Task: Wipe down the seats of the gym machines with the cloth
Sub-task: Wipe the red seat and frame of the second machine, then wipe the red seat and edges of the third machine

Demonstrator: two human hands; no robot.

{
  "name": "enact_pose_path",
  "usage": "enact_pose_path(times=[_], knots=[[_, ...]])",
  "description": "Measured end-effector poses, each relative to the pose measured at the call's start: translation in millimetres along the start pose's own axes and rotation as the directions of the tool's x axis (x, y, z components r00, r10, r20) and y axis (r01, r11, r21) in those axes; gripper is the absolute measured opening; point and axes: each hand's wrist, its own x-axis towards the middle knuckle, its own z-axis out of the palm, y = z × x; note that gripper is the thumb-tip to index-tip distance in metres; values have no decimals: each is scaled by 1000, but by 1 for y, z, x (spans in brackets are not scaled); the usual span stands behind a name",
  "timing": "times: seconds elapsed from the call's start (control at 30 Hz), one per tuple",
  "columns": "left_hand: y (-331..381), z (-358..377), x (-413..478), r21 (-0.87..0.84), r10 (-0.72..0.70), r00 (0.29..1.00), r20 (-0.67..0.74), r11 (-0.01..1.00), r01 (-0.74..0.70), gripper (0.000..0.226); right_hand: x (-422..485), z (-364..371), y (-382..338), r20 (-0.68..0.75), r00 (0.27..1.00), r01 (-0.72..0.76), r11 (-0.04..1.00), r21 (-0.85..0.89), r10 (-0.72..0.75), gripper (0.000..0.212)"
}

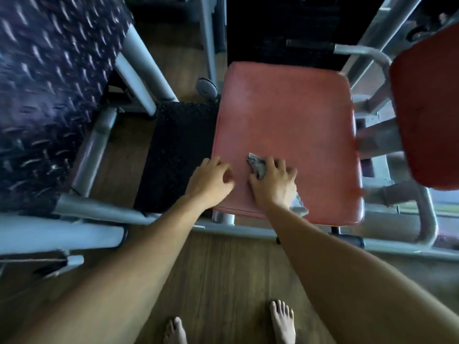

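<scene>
A black diamond-textured footplate (177, 155) lies low on the brown wood-grain plank floor (223, 276). To its left rises a large dark tread-pattern platform (49, 95), blurred, edged by pale grey metal tubes (135, 68). Just beyond the footplate's far right corner sits a small round grey metal disc (206, 86). Well to the right of the footplate, past other grey frame bars (427, 214), a darker red upholstered pad (429, 115) hangs tilted. Two bare feet (283, 321) stand on the floor nearer than the footplate.
</scene>
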Motion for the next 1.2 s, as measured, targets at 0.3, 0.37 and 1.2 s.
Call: enact_pose_path(times=[0.3,0.37,1.2], knots=[[99,-161,-194,-424,-358,904,-233,874,237,11,-78,-247,-31,164,894,338,867,366,-417,22],[116,-197,-257,-408,-398,856,-330,878,251,11,-123,-285,-45,161,825,437,793,424,-541,16],[128,-201,-948,-728,-815,-107,-569,439,527,10,-730,-245,-249,219,-334,680,-74,729,-917,19]])
